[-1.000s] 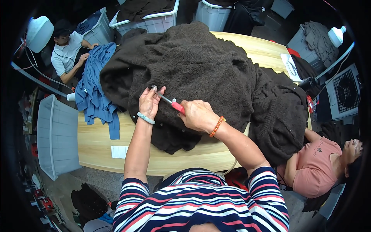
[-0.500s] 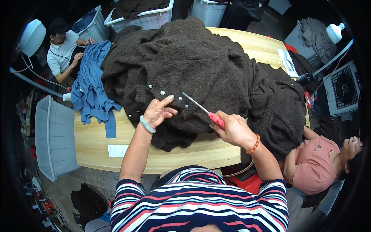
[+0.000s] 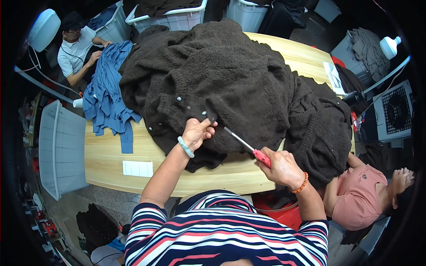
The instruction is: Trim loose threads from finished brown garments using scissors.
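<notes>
A big heap of dark brown knitted garments (image 3: 230, 80) covers the middle of the table. Pale shiny buttons (image 3: 179, 99) dot its near left part. My left hand (image 3: 196, 134), with a pale green bangle at the wrist, is closed on an edge of the brown knit, thumb and fingers pinched beside a button (image 3: 204, 113). In my right hand (image 3: 284, 168) is a red-handled tool with a slim metal shaft (image 3: 239, 139), perhaps a screwdriver. Its tip points up and left, close to my left fingertips; whether it touches the cloth is hard to tell.
Blue garments (image 3: 106, 88) lie at the table's left, where a person in white (image 3: 73, 55) handles them. A white paper strip (image 3: 137, 168) rests near the front edge of the table (image 3: 106, 164). Grey bins (image 3: 62, 150) stand around. Another person in pink (image 3: 361, 195) sits at right.
My left hand has moved right and now pinches the knit edge, folding it. My right hand has drawn the red-handled tool down and to the right.
</notes>
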Demonstrator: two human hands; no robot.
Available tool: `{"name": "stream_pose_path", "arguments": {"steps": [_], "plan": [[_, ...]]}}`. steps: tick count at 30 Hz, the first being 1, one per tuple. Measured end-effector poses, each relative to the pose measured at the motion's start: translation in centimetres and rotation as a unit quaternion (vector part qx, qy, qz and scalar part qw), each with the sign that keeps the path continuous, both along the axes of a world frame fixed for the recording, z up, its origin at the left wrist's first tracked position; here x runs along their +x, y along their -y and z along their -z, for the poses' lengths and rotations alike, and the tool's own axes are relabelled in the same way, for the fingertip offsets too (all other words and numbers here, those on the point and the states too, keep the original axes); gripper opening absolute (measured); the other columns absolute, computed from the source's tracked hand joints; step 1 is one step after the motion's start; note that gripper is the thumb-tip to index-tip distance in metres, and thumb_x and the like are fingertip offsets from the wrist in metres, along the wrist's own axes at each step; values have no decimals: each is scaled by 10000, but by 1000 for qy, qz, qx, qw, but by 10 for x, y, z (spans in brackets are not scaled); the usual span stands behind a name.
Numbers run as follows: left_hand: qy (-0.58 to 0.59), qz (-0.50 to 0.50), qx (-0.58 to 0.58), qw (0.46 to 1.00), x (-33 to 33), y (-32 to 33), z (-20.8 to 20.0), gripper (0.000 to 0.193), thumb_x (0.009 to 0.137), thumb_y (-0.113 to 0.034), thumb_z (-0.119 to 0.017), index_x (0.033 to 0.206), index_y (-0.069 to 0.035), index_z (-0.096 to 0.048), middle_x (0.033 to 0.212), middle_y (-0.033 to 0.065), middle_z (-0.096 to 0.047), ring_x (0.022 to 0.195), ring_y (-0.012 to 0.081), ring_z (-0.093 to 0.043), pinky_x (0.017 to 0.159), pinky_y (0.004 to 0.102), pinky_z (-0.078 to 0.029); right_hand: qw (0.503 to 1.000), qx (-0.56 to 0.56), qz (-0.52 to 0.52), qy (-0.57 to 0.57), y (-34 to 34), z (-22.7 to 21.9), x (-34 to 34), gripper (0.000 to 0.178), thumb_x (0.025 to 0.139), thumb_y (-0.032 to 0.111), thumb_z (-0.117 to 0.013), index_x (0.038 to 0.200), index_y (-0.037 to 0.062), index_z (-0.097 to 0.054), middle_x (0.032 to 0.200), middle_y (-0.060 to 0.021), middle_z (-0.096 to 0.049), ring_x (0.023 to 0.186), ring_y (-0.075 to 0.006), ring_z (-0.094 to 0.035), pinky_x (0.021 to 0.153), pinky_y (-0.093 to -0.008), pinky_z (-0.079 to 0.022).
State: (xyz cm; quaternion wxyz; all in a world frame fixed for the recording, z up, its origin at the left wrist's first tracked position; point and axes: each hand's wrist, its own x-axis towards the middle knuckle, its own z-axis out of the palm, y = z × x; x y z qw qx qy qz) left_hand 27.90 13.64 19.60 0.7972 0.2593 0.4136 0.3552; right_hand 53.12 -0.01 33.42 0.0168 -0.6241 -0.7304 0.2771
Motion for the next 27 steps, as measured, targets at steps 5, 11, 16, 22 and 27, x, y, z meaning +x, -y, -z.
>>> {"name": "stream_pose_path", "arguments": {"steps": [5, 11, 16, 22, 27], "plan": [[-3, -53, 77, 996, -6, 10, 6, 136, 956, -83, -610, 967, 39, -670, 905, 108, -706, 736, 173, -689, 628, 250, -574, 1000, -21, -11, 15, 4, -4, -2, 234, 885, 266, -632, 995, 63, -599, 685, -195, -646, 707, -403, -659, 686, -493, -515], [18, -45, 146, 988, -13, 14, 8, 132, 957, -94, -611, 1039, 4, -646, 957, 106, -704, 745, 165, -694, 597, 221, -568, 998, 58, 3, -1, -6, 7, -13, 208, 883, 243, -646, 956, 62, -574, 682, -183, -628, 678, -389, -644, 632, -478, -501], [76, -88, 127, 985, -26, 10, -20, 191, 952, -81, -606, 1137, -40, -581, 1024, 106, -695, 809, 186, -709, 641, 260, -611, 997, 64, -10, -51, -5, 5, -16, 195, 894, 233, -637, 950, 62, -564, 692, -182, -629, 668, -388, -638, 621, -483, -494], [122, -151, 182, 964, -24, 5, -25, 293, 932, -11, -604, 1221, -44, -568, 1152, 86, -659, 1047, 170, -644, 936, 346, -544, 999, 44, -18, -11, -8, -5, -21, 208, 883, 241, -657, 960, 67, -575, 660, -172, -620, 646, -387, -633, 614, -471, -499], [103, -144, 189, 966, -26, 2, -9, 297, 915, 11, -616, 1205, -55, -595, 1155, 65, -659, 1068, 165, -630, 941, 345, -535, 999, 31, -31, -14, -10, -7, -26, 203, 880, 227, -653, 982, 65, -585, 667, -179, -634, 654, -383, -645, 614, -472, -504]]}}
